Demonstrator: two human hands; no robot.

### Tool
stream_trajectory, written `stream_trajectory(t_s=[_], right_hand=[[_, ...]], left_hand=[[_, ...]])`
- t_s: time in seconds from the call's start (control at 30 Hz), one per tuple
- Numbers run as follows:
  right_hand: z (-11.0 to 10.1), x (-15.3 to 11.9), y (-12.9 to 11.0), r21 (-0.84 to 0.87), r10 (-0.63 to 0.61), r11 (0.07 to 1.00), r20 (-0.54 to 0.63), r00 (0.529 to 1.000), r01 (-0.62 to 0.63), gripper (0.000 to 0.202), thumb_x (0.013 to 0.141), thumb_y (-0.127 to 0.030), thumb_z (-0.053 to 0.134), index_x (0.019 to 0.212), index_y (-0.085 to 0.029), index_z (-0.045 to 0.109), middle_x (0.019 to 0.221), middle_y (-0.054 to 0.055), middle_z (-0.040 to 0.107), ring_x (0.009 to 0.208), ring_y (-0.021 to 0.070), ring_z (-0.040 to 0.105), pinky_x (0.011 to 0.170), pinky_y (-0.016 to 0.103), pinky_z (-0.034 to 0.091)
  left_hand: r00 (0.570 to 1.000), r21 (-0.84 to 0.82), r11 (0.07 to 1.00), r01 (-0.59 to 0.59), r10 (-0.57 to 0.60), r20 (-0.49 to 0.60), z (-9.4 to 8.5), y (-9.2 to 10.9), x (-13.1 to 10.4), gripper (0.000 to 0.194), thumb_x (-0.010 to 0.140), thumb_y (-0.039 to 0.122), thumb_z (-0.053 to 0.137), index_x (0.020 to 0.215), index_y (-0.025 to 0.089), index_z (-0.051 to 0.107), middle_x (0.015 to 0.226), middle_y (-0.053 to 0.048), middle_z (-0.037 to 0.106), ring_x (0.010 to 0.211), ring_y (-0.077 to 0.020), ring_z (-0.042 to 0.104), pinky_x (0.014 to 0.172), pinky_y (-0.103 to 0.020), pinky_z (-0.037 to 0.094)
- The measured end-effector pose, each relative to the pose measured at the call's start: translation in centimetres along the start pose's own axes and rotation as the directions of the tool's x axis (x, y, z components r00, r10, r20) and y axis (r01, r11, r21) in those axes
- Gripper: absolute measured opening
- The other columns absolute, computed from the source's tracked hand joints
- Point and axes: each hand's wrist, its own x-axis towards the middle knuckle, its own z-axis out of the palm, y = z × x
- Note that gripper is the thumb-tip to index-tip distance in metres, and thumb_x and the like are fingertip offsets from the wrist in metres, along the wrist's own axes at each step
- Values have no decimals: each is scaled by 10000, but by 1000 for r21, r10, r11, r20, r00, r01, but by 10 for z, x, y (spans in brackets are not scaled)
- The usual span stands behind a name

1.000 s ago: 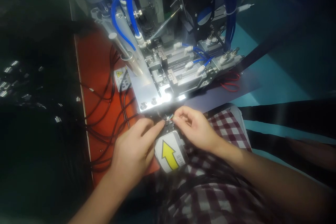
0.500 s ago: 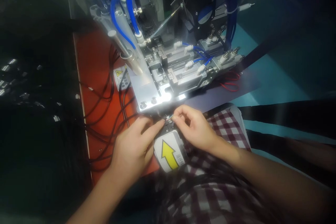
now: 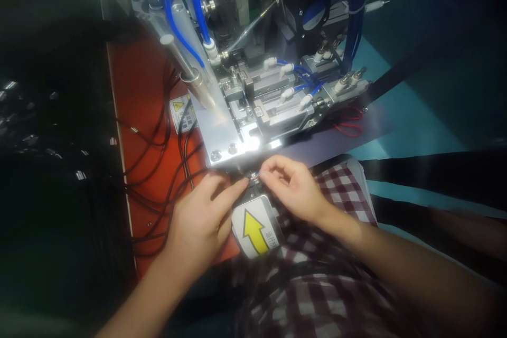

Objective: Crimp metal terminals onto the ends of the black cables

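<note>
L hand (image 3: 202,211) pointing thumb R at tiny part (image 3: 254,176); fingertips hidden, grip n/k. Part sitting btwn hands, just off plate (image 3: 216,129) edge; axis unclear, neither clearly nearer. R hand (image 3: 292,186) bunching fingertips beside it, hold n/k.

Near the frame's centre, my right hand (image 3: 295,187) pinched what looked like wires (image 3: 258,175) at a small fixture (image 3: 254,180); my left hand (image 3: 202,214) was at its left side. The machine (image 3: 219,129) stood upper middle, the arrow label (image 3: 253,229) lower centre.
</note>
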Motion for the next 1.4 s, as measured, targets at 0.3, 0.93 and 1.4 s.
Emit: stream_trajectory(t_s=[0.3, 0.93, 1.4], right_hand=[[7, -2, -19, 168, 320, 933, 16, 947, -318, 183, 847, -242, 553, 684, -166, 519, 494, -76, 439, 456, 69, 401, 459, 201, 327], [0, -4, -3, 1, 67, 998, -46, 997, -67, 98, 826, -265, 604, 808, -172, 633, 746, 17, 619, 598, 123, 541, 539, 249, 456], [-4, -2, -3, -131, -62, 990, -17, 998, 60, 57, 819, -208, 590, 812, -162, 623, 743, 1, 581, 491, 69, 414, 477, 221, 368]], left_hand=[[1000, 24, 999, -25, 25, 14, -3, 3, 5, 294, 884, 72, 443, 1087, 121, 650, 910, -62, 579, 769, -154, 593, 586, -229, 471], [1000, 9, 1000, -4, 3, 7, -1, 3, 3, 316, 854, 54, 467, 1100, 139, 646, 901, -57, 579, 751, -149, 597, 572, -222, 482], [1000, -2, 1000, 11, -11, 14, -2, 3, 2, 314, 866, 68, 454, 1099, 154, 647, 892, -60, 595, 772, -156, 604, 614, -236, 513]])
